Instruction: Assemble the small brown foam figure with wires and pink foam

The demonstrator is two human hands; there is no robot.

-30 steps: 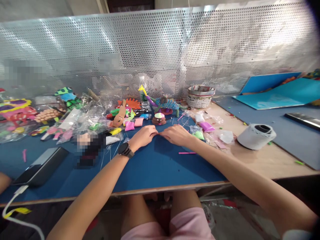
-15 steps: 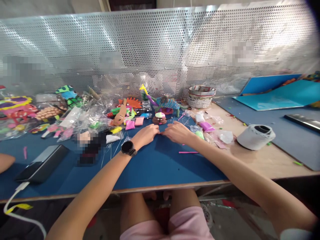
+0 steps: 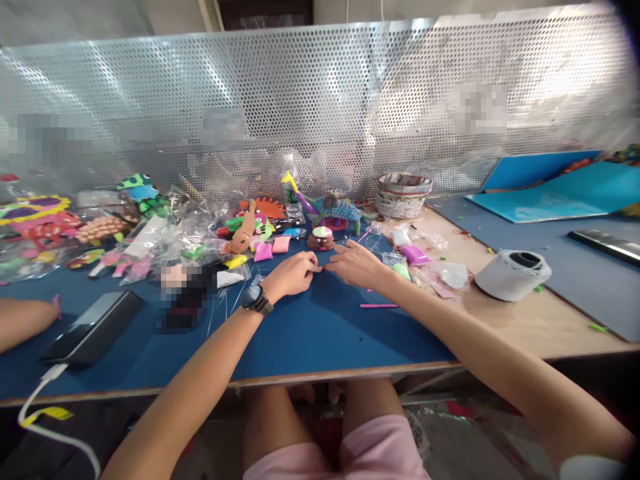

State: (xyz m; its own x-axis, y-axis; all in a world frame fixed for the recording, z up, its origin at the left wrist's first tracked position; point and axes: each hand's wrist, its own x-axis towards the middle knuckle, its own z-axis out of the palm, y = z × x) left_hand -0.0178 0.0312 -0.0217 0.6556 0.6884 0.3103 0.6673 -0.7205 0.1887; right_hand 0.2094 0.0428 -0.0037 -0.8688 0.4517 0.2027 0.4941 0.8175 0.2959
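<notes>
My left hand [image 3: 296, 272], with a dark watch [image 3: 256, 300] on its wrist, is closed in a pinch over the blue mat [image 3: 310, 347]. Its fingertips almost meet those of my right hand [image 3: 356, 264], which is closed as well. Anything between the fingers is too small or hidden to make out. Just beyond the fingertips sits a brown clay figure [image 3: 321, 241] with eyes and a white, yellow and pink top. A pink modelling tool [image 3: 379, 306] lies below my right hand.
Bagged clay and clay animals crowd the left and back, with a bottle [image 3: 290, 183] behind. A basket [image 3: 404, 195] stands back right; a white roll [image 3: 513, 275] lies right. A phone [image 3: 93, 328] with a cable is left, near another person's arm [image 3: 27, 322].
The view has shifted slightly. My hands stay close together in front of the brown figure with small finger movements. The other person's arm has come further in from the left.
</notes>
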